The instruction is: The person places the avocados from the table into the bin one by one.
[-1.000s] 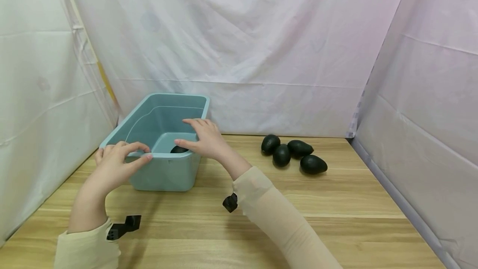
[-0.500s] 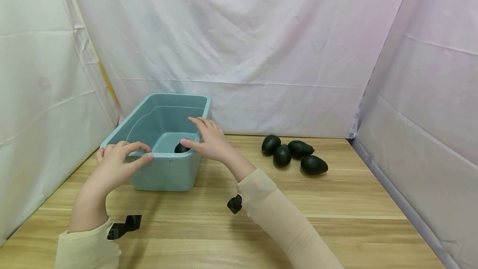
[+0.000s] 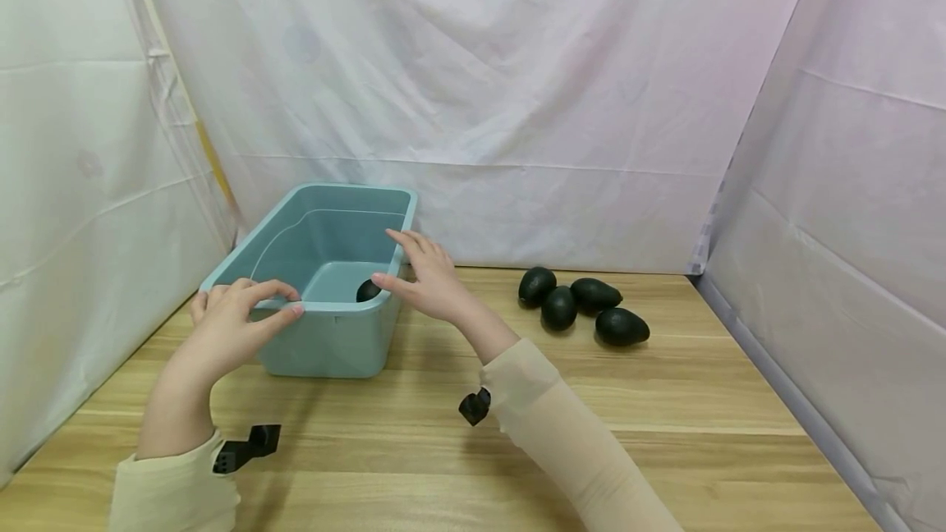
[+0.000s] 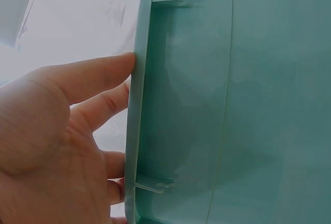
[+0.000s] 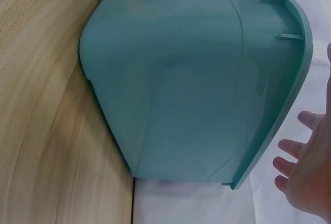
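Note:
A light blue-green plastic bin (image 3: pixel 325 347) stands at the left of the table. My left hand (image 3: pixel 229 328) holds its near rim at the left corner; the left wrist view shows thumb and fingers meeting the rim (image 4: pixel 135 105). Over the bin's right rim is my right hand (image 3: pixel 432 282), fingers spread and nothing in them. The right wrist view puts that hand (image 5: pixel 313 167) beyond the rim, apart from it. Inside the bin lies a dark avocado (image 3: pixel 366 291), partly hidden by the near wall and my right thumb.
Several dark green avocados (image 3: pixel 558 308) lie in a cluster on the wooden table (image 3: pixel 665 433), right of the bin. White cloth (image 3: pixel 517 89) hangs behind and on both sides.
My right hand has moved right, from over the inside of the bin to its right rim. The avocado in the bin has shifted right too. My left hand stays at the rim.

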Tool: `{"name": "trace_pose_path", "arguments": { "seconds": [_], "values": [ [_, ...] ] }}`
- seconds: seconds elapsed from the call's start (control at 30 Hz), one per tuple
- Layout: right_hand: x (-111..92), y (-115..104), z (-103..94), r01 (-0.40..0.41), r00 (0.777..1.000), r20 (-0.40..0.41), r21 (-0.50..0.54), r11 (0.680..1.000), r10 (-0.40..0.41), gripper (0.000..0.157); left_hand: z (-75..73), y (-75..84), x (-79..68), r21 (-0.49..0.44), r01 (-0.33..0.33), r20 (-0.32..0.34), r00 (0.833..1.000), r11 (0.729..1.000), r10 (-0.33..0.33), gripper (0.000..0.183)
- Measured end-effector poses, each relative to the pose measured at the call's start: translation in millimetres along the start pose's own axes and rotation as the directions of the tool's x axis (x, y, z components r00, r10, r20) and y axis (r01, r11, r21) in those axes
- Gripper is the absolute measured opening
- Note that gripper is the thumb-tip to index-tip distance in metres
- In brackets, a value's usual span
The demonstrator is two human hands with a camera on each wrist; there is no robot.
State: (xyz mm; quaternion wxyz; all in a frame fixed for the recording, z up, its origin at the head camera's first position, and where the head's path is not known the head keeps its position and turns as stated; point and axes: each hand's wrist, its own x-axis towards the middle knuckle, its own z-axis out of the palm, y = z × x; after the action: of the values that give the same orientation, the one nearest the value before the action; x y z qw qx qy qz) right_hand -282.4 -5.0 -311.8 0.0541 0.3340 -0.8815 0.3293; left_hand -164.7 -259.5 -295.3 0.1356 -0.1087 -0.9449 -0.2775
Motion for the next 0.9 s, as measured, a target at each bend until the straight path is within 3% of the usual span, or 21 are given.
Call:
{"name": "trace_pose_path", "arguments": {
  "seconds": [0.47, 0.77, 0.9],
  "values": [
    [-11, 10, -8.1, 0.022, 0.999, -0.023, 0.029, 0.999, -0.022, 0.072, -1.3, 0.6, 0.4, -0.006, -0.003, 0.012, 1.000, 1.000, 0.003, 0.023],
    [-20, 22, -10.1, 0.039, 0.998, -0.059, 0.059, 0.997, -0.036, 0.104, -1.3, 0.7, -0.1, -0.011, 0.003, 0.016, 1.000, 1.000, -0.003, 0.024],
    [-26, 27, -12.3, 0.032, 0.998, -0.065, 0.061, 0.998, -0.028, 0.101, -1.3, 0.6, 0.0, -0.015, 0.005, 0.020, 1.000, 1.000, -0.004, 0.024]
  ]
}}
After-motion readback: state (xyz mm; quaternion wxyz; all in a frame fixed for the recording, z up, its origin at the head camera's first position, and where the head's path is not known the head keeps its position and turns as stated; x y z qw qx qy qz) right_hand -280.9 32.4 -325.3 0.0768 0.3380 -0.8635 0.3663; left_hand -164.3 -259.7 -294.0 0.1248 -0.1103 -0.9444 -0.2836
